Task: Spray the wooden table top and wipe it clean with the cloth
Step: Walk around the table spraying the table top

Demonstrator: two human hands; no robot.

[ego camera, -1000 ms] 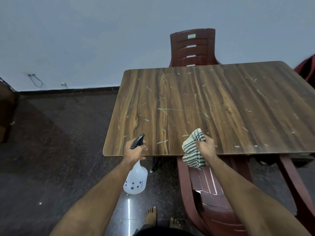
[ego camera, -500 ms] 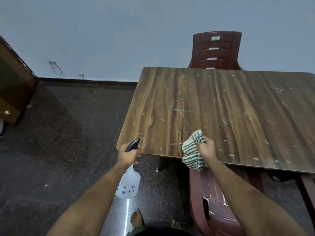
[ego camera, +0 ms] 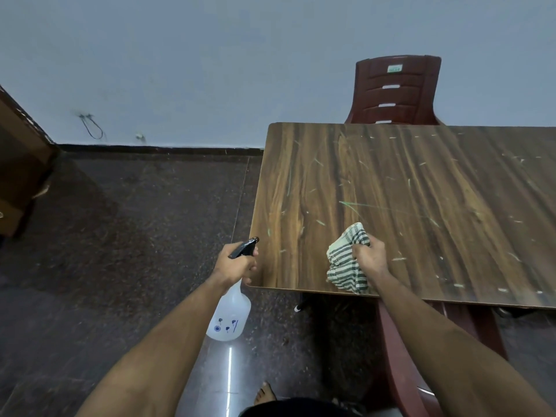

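The wooden table top [ego camera: 406, 188] fills the right half of the view, marked with pale green scratches and specks. My left hand [ego camera: 233, 263] grips the black trigger head of a white spray bottle [ego camera: 230, 314], held just off the table's near left corner with the nozzle pointing toward the table. My right hand [ego camera: 368, 255] grips a bunched green-and-white striped cloth [ego camera: 346, 260] over the table's near edge.
A dark red plastic chair [ego camera: 397, 88] stands behind the table against the blue-grey wall. Another red chair [ego camera: 400, 356] is tucked under the near edge below my right arm. Dark stone floor lies to the left, with a brown wooden cabinet [ego camera: 18, 164] at the far left.
The view has swung left, so the table now sits further right in frame. My left hand with the bottle has come level with the table's left corner. The cloth hand stays near the front edge.
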